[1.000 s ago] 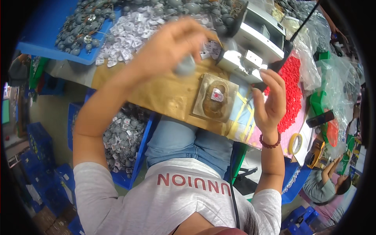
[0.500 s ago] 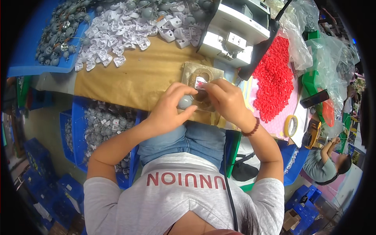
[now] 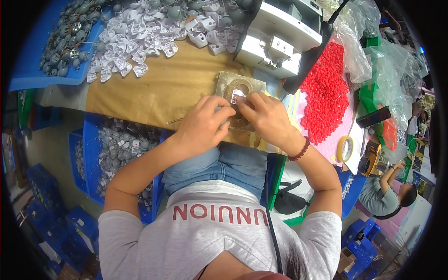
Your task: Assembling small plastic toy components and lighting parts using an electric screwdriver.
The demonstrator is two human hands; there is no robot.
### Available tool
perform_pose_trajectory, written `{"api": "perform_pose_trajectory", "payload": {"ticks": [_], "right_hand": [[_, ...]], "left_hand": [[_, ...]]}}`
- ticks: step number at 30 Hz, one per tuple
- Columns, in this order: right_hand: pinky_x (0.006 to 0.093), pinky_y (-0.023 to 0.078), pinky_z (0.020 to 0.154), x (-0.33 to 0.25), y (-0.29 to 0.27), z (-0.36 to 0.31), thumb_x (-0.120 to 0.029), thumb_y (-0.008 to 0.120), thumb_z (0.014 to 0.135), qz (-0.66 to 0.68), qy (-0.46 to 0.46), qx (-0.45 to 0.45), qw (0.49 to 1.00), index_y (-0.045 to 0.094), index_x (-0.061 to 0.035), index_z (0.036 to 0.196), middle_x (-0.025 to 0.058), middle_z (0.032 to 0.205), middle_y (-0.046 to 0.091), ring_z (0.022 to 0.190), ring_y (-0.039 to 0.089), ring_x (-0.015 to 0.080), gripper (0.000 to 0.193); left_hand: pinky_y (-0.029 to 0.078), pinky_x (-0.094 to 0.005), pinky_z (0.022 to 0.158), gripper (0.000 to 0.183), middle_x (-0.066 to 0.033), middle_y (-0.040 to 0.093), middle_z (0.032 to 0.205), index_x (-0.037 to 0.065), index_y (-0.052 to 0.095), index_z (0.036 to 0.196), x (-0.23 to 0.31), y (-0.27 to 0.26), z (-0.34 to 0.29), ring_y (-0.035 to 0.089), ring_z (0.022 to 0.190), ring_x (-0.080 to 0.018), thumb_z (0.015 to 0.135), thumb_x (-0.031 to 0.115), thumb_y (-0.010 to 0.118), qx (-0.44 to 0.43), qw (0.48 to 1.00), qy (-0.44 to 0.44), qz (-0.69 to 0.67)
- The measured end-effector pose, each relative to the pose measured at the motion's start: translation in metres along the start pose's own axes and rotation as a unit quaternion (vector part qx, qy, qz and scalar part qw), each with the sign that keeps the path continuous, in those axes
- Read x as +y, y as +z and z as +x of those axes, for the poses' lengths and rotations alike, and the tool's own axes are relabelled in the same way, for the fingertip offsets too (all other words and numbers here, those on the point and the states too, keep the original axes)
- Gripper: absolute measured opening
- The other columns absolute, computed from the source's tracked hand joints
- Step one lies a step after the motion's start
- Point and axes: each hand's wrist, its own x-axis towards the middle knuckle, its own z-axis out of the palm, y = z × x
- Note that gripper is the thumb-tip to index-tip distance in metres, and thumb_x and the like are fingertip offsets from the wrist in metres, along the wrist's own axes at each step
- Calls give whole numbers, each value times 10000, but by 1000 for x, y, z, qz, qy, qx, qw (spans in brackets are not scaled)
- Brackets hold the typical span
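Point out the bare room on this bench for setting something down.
Widest: the brown covering, below the white parts and left of the metal block and left hand. Smaller: the pink sheet between the red pieces and tape roll. Crowded: those parts and pieces, and the block by the right hand.

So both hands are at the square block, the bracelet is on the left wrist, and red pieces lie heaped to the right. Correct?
No: the bracelet is on the right wrist, as the head view shows. The left hand and right hand are at the square block, and red pieces lie heaped to the right.
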Motion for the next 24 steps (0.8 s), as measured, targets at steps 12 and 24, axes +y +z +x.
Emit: {"api": "perform_pose_trajectory", "payload": {"ticks": [12,24], "right_hand": [[333,499,900,34,-34,-41,35,645,861,305,263,100,910,640,23,1090,140,1104,667,1042,650,280,229],[242,436,629,29,13,-60,-27,656,905,664,398,137,619,571,-55,1099,3,867,561,725,529,89,214]], "left_hand": [[461,-417,921,518,-114,582,1212,62,608,1240,-4,20,14,540,1155,-302,728,34,680,28,978,51,201],[486,-408,885,468,-107,592,1172,49,634,1191,-7,20,16,568,1131,-292,727,18,681,32,983,58,172]]}}
